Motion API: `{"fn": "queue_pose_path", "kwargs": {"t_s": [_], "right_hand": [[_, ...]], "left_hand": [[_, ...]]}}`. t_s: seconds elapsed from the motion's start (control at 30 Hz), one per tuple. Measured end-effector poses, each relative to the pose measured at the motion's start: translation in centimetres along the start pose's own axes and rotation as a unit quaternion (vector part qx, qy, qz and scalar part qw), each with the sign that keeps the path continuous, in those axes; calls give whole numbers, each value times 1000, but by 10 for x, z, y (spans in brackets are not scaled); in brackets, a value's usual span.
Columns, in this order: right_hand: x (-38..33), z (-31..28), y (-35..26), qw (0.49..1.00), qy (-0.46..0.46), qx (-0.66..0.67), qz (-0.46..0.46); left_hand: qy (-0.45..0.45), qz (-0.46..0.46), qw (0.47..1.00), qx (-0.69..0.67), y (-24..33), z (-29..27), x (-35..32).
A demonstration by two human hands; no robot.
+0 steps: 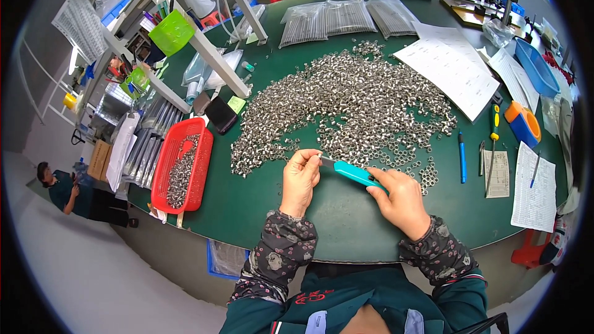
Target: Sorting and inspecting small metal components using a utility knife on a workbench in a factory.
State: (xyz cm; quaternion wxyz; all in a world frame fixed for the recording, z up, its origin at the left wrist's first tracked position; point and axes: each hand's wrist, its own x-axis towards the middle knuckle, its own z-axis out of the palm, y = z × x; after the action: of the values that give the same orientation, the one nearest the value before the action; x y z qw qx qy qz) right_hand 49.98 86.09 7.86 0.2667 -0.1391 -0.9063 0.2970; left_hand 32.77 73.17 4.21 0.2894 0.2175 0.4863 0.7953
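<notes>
My right hand (pixel 399 200) grips a teal-handled utility knife (pixel 356 173) that points to the left. The knife's blade end reaches the fingertips of my left hand (pixel 299 180). Thumb and forefinger of that hand are pinched on a tiny shiny piece, which looks like a small metal ring and is mostly hidden by the fingers. Just beyond both hands, a wide heap of small silver metal rings (pixel 365 96) spreads over the green table (pixel 346 226). Several loose rings lie at its near right edge.
A red plastic basket (pixel 204 176) holding more small metal parts stands at left. A black box-like object (pixel 221 115) lies beyond it. Bagged rods (pixel 328 21) and paper sheets (pixel 447 71) lie at the back. A blue pen (pixel 462 158), screwdriver (pixel 494 125) and tape dispenser (pixel 523 122) are at right.
</notes>
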Motion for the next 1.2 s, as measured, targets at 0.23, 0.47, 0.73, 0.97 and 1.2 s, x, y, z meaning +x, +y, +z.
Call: {"fn": "queue_pose_path", "kwargs": {"t_s": [0.23,0.47,0.73,0.97,1.2], "right_hand": [[1,-1,0,999,36,-5,-3],[1,5,4,997,-24,75,6],[0,4,4,993,-26,107,30],[1,2,0,998,49,30,-1],[0,7,5,996,-14,90,15]], "left_hand": [[53,-37,996,-61,2,-1,1],[40,-30,996,-71,2,1,-1],[17,5,1000,-18,3,5,-2],[60,14,997,-57,-1,3,0],[36,10,997,-70,0,5,0]]}}
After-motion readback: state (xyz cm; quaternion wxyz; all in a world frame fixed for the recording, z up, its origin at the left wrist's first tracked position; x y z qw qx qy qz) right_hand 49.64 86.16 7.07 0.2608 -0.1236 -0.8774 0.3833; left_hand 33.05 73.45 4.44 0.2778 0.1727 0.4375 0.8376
